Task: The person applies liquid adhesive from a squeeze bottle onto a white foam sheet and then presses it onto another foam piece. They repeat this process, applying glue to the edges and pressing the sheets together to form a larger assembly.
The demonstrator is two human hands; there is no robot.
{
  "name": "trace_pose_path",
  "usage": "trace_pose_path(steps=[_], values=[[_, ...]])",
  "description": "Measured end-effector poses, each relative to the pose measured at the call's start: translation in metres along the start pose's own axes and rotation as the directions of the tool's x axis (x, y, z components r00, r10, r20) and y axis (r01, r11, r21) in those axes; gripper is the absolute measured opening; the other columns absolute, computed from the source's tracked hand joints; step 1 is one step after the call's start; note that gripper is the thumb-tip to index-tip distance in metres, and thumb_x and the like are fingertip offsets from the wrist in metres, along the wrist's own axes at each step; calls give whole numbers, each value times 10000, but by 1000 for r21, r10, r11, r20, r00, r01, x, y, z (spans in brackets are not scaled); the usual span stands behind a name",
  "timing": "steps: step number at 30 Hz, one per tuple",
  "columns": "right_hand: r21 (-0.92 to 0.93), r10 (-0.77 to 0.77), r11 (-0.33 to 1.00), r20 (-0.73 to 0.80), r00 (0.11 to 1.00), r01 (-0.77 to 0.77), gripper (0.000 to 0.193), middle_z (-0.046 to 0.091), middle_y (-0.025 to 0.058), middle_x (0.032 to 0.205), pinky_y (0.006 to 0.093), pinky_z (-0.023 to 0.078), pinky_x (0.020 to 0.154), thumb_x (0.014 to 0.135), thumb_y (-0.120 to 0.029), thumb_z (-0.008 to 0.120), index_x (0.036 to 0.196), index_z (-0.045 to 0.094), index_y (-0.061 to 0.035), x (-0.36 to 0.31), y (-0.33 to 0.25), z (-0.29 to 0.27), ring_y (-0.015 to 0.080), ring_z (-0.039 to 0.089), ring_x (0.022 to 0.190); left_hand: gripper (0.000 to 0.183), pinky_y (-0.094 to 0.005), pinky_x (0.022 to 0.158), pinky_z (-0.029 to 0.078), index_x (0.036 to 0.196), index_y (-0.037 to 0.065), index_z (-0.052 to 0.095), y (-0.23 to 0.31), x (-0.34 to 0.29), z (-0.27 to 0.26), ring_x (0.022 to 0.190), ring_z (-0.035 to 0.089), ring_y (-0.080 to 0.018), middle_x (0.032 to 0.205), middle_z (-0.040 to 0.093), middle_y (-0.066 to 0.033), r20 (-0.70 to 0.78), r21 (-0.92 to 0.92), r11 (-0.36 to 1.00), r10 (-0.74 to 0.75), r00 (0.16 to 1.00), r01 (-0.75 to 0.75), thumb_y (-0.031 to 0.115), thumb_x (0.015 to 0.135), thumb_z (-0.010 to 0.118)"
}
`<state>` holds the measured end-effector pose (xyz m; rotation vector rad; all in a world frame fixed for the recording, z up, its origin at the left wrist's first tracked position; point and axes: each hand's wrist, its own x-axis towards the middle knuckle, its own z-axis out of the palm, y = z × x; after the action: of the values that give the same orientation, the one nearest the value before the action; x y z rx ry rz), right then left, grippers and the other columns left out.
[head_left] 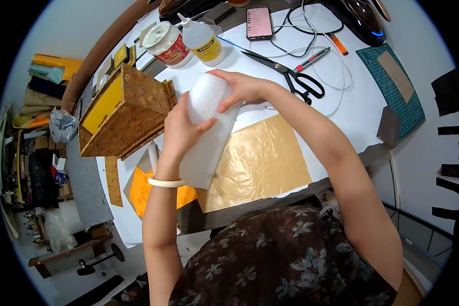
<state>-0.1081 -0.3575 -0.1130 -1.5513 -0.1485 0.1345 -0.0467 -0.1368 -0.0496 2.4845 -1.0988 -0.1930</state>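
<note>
A white, slightly translucent foam sheet (201,160) is folded over into a bundle with a rounded far end. My left hand (181,125) grips its left side, thumb lying across the top. On the far right side, my right hand (239,87) curls its fingers and thumb around the same bundle. What lies inside the fold, if anything, is hidden. A crinkled tan-gold sheet (262,163) lies flat to the right, partly beneath the foam. Left of my left hand stands a cork-patterned box (143,102) with a yellow panel. Orange patterned paper (139,189) shows under my left wrist.
Behind the bundle are an open white jar (166,43) and a squeeze bottle (201,43). Black scissors (285,71), a red cutter knife (312,59), white cables and a phone (259,24) lie beyond my right arm. A green cutting mat (415,109) rests at the right edge.
</note>
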Motion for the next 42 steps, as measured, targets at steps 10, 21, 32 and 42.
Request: trace_pose_path(steps=[10,21,32,42], values=[[-7,22,1000,25,999,-21,1009,523,150,1401,391,504,1025,658,-83,888,1506,343,-94,1,0,0,261,562,1234,701,-369,832,567,1262,-48,564,7,-8,-14,964,720,-300,1029,715,-219,-183,-191,981,-1,983,-34,180,678,877],[-245,-14,970,-63,998,-2,1079,439,71,1501,365,395,1143,622,-97,905,1539,341,-168,4,1,6,227,457,1341,660,-364,792,570,1378,9,401,-5,-109,-121,878,681,-232,1044,655,-186,-333,-762,636,-231,914,-117,247,830,682],[-455,-316,885,-740,593,-96,870,551,154,1297,346,478,1016,736,-316,873,1392,382,-23,53,-10,-28,232,546,1179,782,-358,635,598,1476,-62,312,-60,-185,-58,779,620,-259,1146,549,-232,-244,-952,-116,-271,931,-283,482,932,451],[-576,-363,815,-593,719,-64,881,534,164,1326,364,472,1021,678,-218,888,1394,412,-24,91,0,-43,289,585,1191,675,-379,639,599,1405,-47,413,-43,-167,-32,838,605,-293,1209,543,-264,-174,-830,-504,-176,969,-241,484,988,404]])
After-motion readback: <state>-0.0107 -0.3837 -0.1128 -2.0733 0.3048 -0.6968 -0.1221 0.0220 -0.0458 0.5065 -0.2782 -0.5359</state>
